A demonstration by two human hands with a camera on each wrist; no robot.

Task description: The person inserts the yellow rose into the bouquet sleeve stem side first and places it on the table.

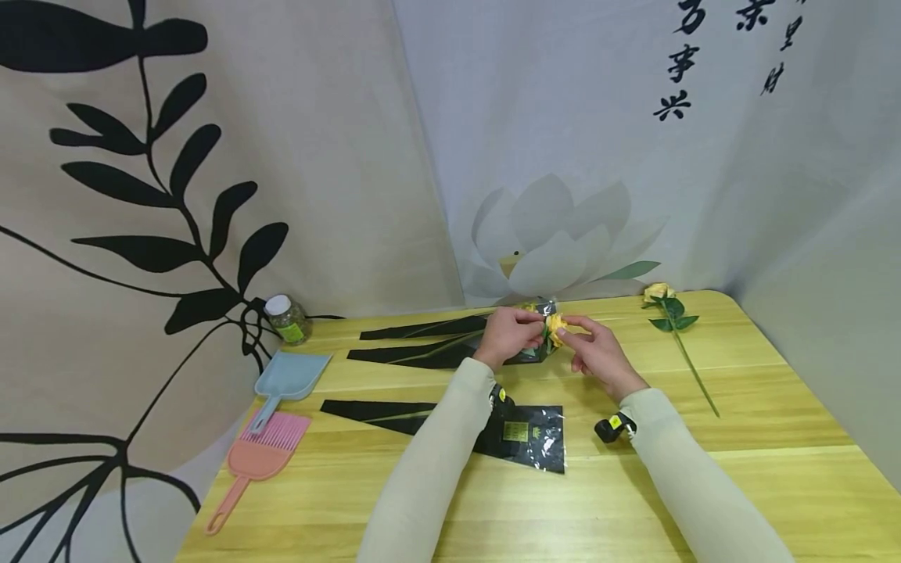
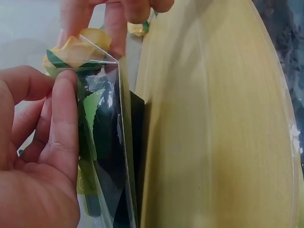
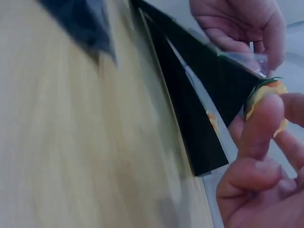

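Pinching the rim of a tapered black-and-clear plastic sleeve point(image 2: 108, 123), the left hand point(image 1: 512, 336) has its grip clamped there; the right hand point(image 1: 600, 356) clamps its grip on the yellow, green-leaved rose point(image 1: 556, 328) at the sleeve's mouth, over the yellowish wooden surface point(image 1: 633, 500), where a long-stemmed rose point(image 1: 673, 307) lies at right

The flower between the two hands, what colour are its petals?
The flower's petals are soft yellow. They show best in the left wrist view.

Left grip point(image 1: 510, 336), right grip point(image 1: 602, 358) — both at a yellow rose point(image 1: 556, 328).
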